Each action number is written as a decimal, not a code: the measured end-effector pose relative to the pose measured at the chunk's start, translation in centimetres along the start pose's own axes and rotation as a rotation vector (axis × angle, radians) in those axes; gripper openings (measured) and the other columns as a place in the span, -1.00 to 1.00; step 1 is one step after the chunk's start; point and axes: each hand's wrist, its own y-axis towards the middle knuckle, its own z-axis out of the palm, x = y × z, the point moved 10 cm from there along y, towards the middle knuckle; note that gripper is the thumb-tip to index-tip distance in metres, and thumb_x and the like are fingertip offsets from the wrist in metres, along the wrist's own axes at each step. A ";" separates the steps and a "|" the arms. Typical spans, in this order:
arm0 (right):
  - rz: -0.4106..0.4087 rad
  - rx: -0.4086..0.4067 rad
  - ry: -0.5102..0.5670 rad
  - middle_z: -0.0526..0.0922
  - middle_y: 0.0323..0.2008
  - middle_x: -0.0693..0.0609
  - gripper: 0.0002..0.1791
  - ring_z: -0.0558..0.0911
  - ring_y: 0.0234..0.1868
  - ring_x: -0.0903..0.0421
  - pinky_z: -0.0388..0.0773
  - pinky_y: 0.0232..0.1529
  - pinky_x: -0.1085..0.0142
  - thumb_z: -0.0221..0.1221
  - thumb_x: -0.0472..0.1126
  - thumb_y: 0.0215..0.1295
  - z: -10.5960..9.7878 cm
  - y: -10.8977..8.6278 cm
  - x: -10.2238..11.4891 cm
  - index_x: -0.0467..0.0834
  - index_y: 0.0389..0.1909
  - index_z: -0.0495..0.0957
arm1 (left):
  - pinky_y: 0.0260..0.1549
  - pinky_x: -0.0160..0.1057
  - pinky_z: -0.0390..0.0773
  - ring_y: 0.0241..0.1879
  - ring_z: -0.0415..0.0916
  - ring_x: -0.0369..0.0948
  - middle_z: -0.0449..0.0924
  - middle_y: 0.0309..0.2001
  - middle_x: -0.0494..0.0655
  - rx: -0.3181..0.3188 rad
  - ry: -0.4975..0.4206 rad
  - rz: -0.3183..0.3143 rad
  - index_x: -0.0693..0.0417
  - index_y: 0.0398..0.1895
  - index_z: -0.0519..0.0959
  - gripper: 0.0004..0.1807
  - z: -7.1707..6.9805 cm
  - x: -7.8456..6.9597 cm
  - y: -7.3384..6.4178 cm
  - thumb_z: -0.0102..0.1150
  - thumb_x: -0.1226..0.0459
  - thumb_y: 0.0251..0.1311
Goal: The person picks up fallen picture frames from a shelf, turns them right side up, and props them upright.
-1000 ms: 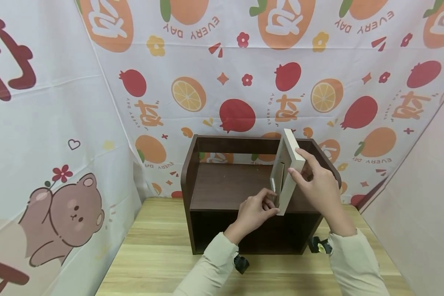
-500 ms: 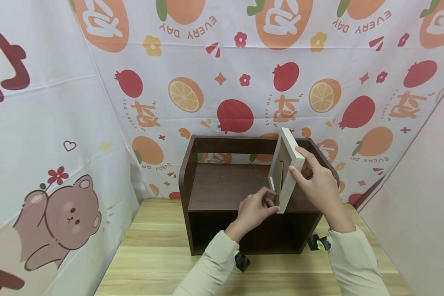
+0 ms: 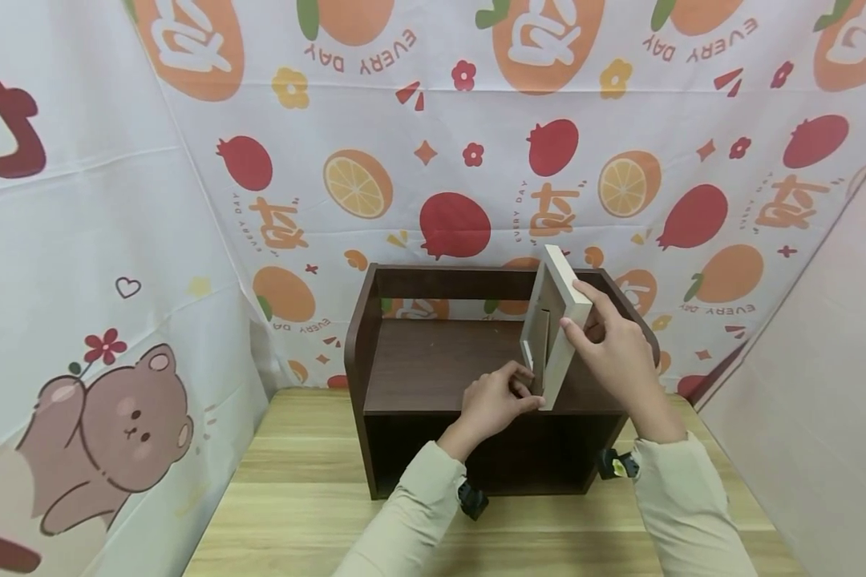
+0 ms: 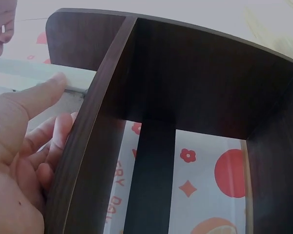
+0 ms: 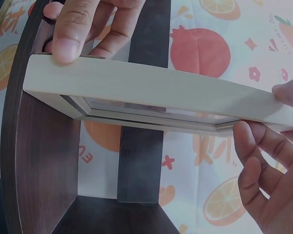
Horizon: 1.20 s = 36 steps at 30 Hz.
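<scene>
Frame point(image 3: 561, 357) is leaning on edge over the right half of the shelf point(image 3: 440, 365) in the head view; the step in hand seems to be positioning it, the next move calling for an even two-handed hold. The left hand point(image 3: 492, 401) is pinching its lower corner, the right hand point(image 3: 615, 349) gripping near its top. In the left wrist view, the left hand's thumb is pressing its pale edge; whether it is touching the shelf, I cannot tell. In the right wrist view, the right hand's thumb and fingers are pinching it from opposite sides
</scene>
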 end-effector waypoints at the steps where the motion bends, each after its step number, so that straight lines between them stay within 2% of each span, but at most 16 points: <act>1: -0.001 0.003 0.002 0.63 -0.41 -0.09 -0.41 0.63 -0.43 -0.01 0.39 -0.54 0.27 0.17 -0.08 0.34 0.0 0.0 0.0 0.07 0.38 0.29 | -0.54 -0.43 0.34 -0.57 0.46 -0.51 0.67 -0.44 -0.43 0.006 0.001 -0.007 -0.17 -0.05 0.57 -0.60 0.0 0.1 0.0 0.33 -0.08 0.08; 12: -0.006 -0.007 0.008 0.62 -0.42 -0.08 -0.40 0.62 -0.44 0.02 0.40 -0.53 0.29 0.18 -0.09 0.34 0.1 0.0 -0.1 0.06 0.38 0.29 | -0.53 -0.41 0.38 -0.57 0.49 -0.50 0.67 -0.43 -0.40 0.054 -0.052 -0.032 -0.13 0.07 0.56 -0.50 0.0 0.7 0.3 0.31 -0.09 0.08; 17: -0.018 -0.014 0.010 0.62 -0.43 -0.09 -0.40 0.62 -0.45 0.02 0.40 -0.54 0.30 0.18 -0.11 0.33 0.1 -0.1 -0.1 0.04 0.38 0.29 | -0.48 -0.40 0.41 -0.57 0.51 -0.50 0.68 -0.44 -0.38 0.055 -0.083 -0.029 -0.12 0.09 0.55 -0.49 -0.2 0.8 0.3 0.32 -0.06 0.08; 24: -0.027 -0.021 0.039 0.61 -0.42 -0.12 -0.39 0.62 -0.44 -0.01 0.43 -0.52 0.32 0.19 -0.15 0.32 0.2 -0.1 -0.1 -0.01 0.38 0.29 | -0.45 -0.36 0.45 -0.49 0.54 -0.43 0.67 -0.36 -0.29 0.056 -0.183 -0.044 -0.12 0.10 0.55 -0.52 -0.5 1.4 0.1 0.35 0.02 0.09; 29: -0.041 -0.029 0.064 0.62 -0.42 -0.13 -0.39 0.62 -0.44 0.00 0.45 -0.51 0.35 0.18 -0.19 0.32 0.3 -0.2 0.1 -0.03 0.38 0.29 | -0.37 -0.36 0.48 -0.32 0.53 -0.41 0.67 -0.21 -0.27 0.033 -0.186 -0.036 -0.21 0.09 0.57 -0.57 -1.4 1.7 -0.3 0.35 0.07 0.12; 36: -0.051 -0.041 0.020 0.57 -0.47 -0.07 -0.39 0.60 -0.47 0.05 0.42 -0.51 0.32 0.18 -0.16 0.32 0.2 -0.1 0.4 0.01 0.38 0.30 | -0.30 -0.32 0.51 -0.21 0.61 -0.36 0.69 -0.12 -0.30 -0.025 -0.153 0.026 -0.25 0.07 0.60 -0.62 -2.9 1.6 -0.9 0.33 0.11 0.14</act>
